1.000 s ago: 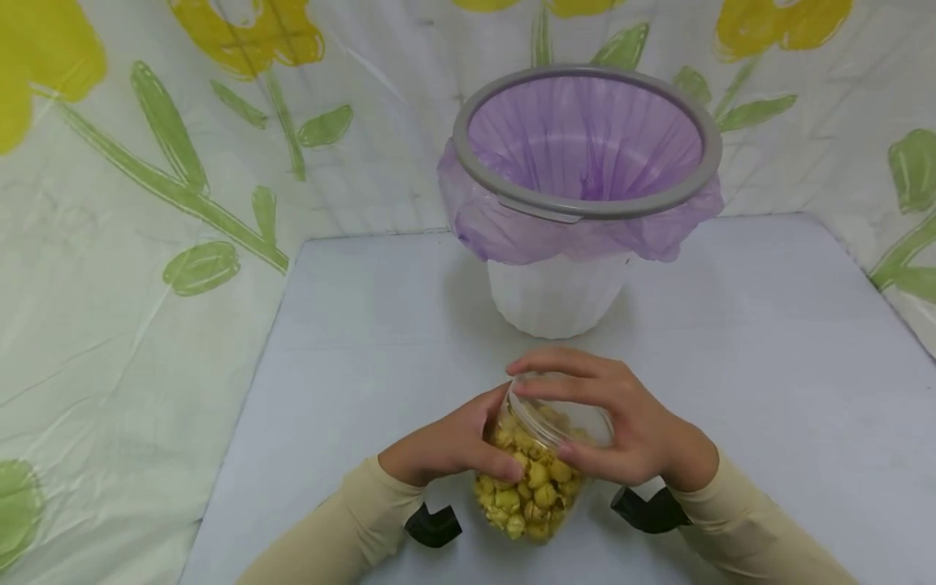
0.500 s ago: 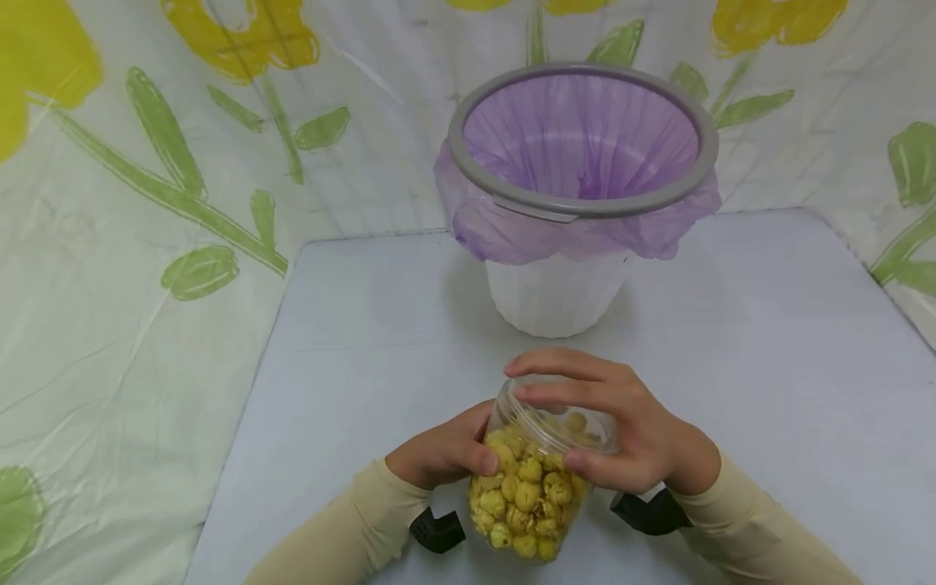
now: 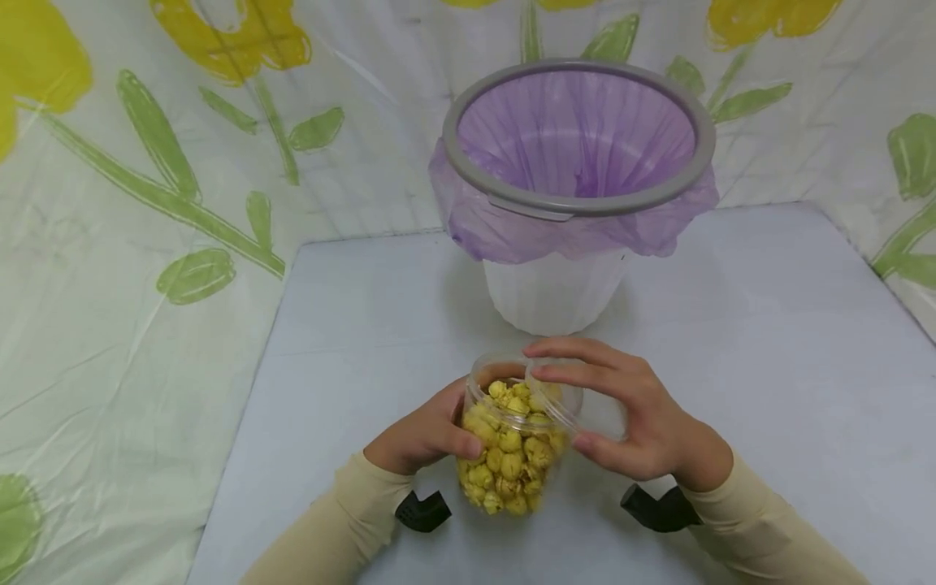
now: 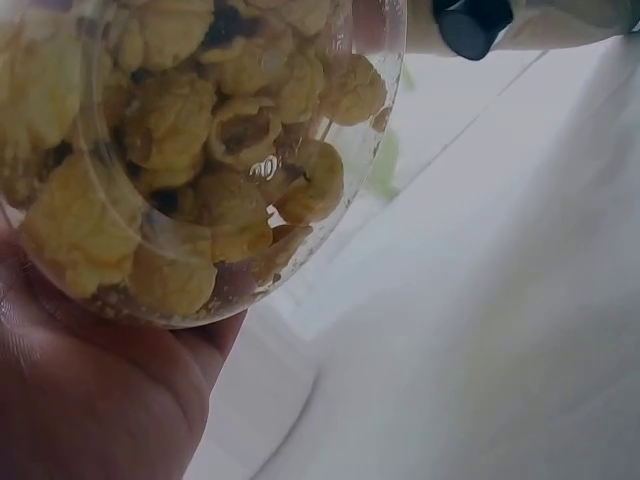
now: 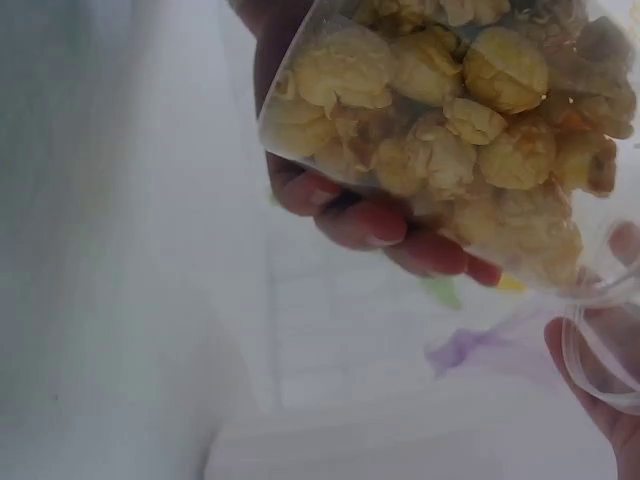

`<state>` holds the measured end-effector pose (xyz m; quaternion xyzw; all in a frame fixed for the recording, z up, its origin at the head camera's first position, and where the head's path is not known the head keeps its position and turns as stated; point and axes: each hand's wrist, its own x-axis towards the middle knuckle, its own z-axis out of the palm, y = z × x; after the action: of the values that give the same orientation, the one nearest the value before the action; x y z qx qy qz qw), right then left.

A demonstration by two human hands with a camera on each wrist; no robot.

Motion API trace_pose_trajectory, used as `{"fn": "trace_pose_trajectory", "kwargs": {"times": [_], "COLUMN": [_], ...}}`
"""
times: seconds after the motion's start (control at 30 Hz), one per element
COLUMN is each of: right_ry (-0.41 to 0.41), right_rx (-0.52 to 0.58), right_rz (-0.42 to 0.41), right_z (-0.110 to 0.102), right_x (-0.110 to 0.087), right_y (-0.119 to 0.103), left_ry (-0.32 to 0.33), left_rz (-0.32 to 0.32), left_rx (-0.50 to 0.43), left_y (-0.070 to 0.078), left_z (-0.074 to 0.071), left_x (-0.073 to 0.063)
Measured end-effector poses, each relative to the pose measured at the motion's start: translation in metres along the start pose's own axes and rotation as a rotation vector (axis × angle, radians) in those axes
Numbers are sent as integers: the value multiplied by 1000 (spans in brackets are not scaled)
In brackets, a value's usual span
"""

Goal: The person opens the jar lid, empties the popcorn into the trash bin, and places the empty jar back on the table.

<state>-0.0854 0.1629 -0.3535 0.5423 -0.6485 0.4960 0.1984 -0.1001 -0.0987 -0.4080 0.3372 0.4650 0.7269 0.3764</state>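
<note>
A clear jar (image 3: 504, 467) of yellow popcorn (image 3: 512, 465) is gripped by my left hand (image 3: 424, 426), its thumb on the near side. The jar's mouth faces up and tilts slightly. My right hand (image 3: 639, 410) holds a clear round lid (image 3: 559, 406) by its edges, tipped on its side at the right of the jar's mouth. In the left wrist view the jar's base (image 4: 190, 250) fills the upper left, above my palm. The right wrist view has left fingertips (image 5: 365, 225) under the jar and the lid (image 5: 590, 365) at its rim.
Behind the hands stands a white bin (image 3: 556, 296) with a grey rim ring and a purple bag liner (image 3: 475, 219) folded over it. All rests on a pale table (image 3: 351, 325). A sheet painted with flowers (image 3: 183, 276) hangs around the back and sides.
The lid has come off the jar's mouth and moved right with my right hand. My left hand has shifted the jar left, and it now stands more upright with its opening uncovered.
</note>
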Motion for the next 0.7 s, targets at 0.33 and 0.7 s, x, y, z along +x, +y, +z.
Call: {"fn": "trace_pose_trajectory", "kwargs": {"times": [0.33,0.7], "right_ry": [22,172], "right_rx": [-63,-284], "right_rz": [89,257], "right_z": [-11,-43], "right_x": [-19,-55], "right_y": [1,9], "left_ry": [41,103], "left_rz": [2,6], "left_rx": [32,81], "left_y": [6,10], "left_z": [-8,-13], "left_x": [-3,-12]}}
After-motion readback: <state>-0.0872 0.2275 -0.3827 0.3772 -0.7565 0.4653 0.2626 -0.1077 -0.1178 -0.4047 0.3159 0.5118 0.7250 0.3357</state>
